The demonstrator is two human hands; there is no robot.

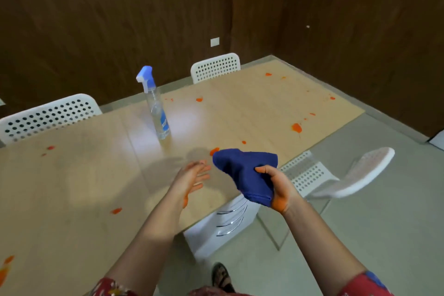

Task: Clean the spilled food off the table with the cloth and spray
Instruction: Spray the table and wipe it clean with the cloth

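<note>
The right hand (278, 187) grips the bunched blue cloth (242, 170) over the edge of the surface (72, 175); an orange spill (213, 151) seemingly lies just past its far tip. The left hand (192, 175), fingers straight and empty, is nearer the upright spray bottle (157, 113) beyond.

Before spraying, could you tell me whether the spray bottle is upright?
Upright: the spray bottle stands on its base on the table, with its blue top uppermost.

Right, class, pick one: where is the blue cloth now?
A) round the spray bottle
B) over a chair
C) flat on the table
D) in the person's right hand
D: the right hand grips the cloth in the air, while the left hand is open and holds nothing.
</note>
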